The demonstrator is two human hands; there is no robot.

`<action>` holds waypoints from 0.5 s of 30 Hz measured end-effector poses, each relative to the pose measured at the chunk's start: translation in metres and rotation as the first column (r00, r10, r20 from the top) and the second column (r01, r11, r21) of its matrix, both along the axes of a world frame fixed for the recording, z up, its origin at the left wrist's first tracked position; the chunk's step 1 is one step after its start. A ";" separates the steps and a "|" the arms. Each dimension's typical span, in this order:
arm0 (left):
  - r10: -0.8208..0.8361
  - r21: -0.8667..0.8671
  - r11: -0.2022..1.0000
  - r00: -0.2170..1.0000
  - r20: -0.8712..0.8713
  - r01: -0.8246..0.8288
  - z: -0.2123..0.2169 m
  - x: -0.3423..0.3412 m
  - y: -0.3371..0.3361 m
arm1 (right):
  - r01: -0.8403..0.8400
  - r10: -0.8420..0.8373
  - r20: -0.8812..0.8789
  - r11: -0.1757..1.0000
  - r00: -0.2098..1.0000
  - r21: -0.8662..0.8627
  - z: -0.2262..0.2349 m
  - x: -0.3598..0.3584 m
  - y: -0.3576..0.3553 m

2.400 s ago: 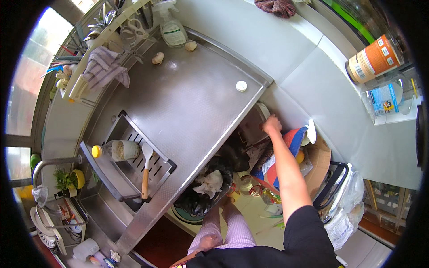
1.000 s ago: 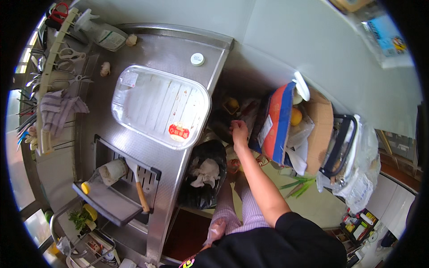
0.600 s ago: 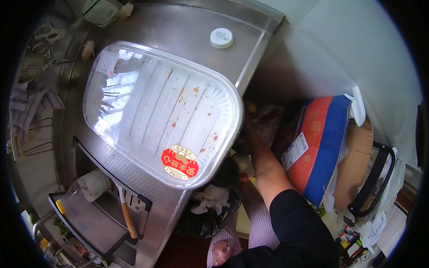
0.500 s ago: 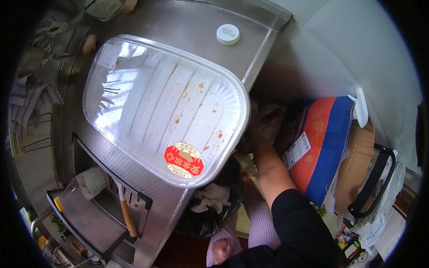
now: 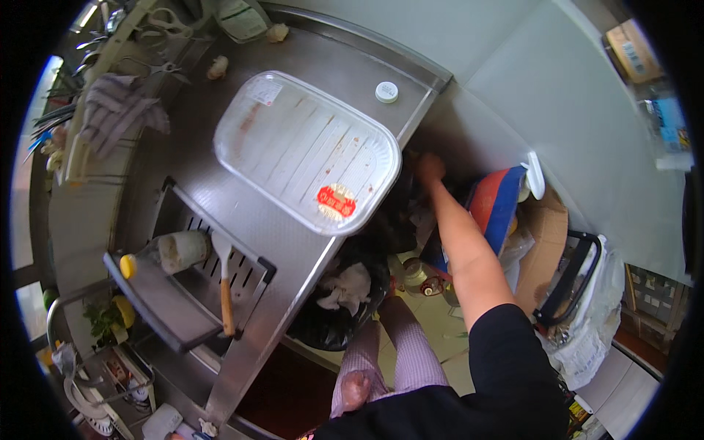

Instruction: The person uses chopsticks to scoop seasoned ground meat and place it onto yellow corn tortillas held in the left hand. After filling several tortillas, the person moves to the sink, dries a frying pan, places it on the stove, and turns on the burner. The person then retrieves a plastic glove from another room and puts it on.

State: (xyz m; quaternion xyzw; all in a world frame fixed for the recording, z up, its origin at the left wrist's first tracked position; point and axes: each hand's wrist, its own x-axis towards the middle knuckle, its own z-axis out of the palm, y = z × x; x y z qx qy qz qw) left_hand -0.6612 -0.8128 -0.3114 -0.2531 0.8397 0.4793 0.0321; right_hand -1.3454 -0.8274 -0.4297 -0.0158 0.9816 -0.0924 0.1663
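My right hand (image 5: 430, 169) reaches down past the counter's edge, into a dark space beside the wall. Its fingers are mostly hidden among dark material, so I cannot see what they hold. Just right of my forearm stands a red and blue cardboard box (image 5: 490, 202). My left hand (image 5: 356, 389) is closed like a fist at my thigh, with nothing visible in it. On the steel counter lies a pale, see-through ribbed plastic tray (image 5: 293, 161) with brown specks and a red label; its near right end reaches the counter's edge.
A white cap (image 5: 386, 92) lies behind the tray. A black bin bag (image 5: 330, 326) with crumpled tissue hangs below the counter. At left are a jar (image 5: 183, 251) and a wooden-handled utensil (image 5: 226, 301). Brown cardboard (image 5: 541, 238) and a black-framed rack (image 5: 568, 279) stand right.
The view has pulled back, so the tray looks smaller. My right hand now shows beyond the tray. The red and blue box shows less of its face, partly behind my arm.
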 end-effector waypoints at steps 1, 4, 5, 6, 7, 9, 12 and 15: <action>-0.008 -0.090 0.996 1.000 0.008 0.009 -0.004 0.004 0.004 | 0.040 -0.035 0.115 0.998 0.993 -0.044 0.030 -0.003 0.000; -0.023 -0.121 0.993 0.958 -0.287 -0.013 -0.010 -0.001 0.013 | 0.225 -0.213 0.128 0.970 0.969 -0.091 0.125 -0.005 -0.008; -0.028 -0.129 0.991 0.923 -0.385 -0.024 -0.008 -0.007 0.014 | 0.249 -0.232 0.166 0.964 0.959 -0.093 0.155 -0.004 -0.008; -0.036 -0.138 0.990 0.875 -0.483 -0.035 -0.003 -0.018 0.015 | 0.228 -0.203 0.200 0.967 0.959 -0.113 0.183 -0.003 -0.006; -0.184 -0.217 0.971 0.891 -0.415 0.099 0.005 -0.024 0.008 | 0.209 -0.182 0.183 0.968 0.966 -0.141 0.207 0.001 -0.003; -0.458 -0.342 0.865 0.855 -0.242 0.367 0.031 -0.040 -0.013 | 0.200 -0.143 0.218 0.943 0.965 -0.267 0.254 0.007 0.006; -0.578 -0.190 0.799 0.816 0.019 0.571 0.072 -0.068 -0.034 | 0.239 -0.074 0.313 0.815 0.947 -0.528 0.325 0.019 0.024; -0.234 0.552 0.815 0.971 0.036 0.176 0.113 -0.092 -0.040 | 0.237 -0.042 0.273 0.630 0.961 -0.739 0.408 0.054 0.050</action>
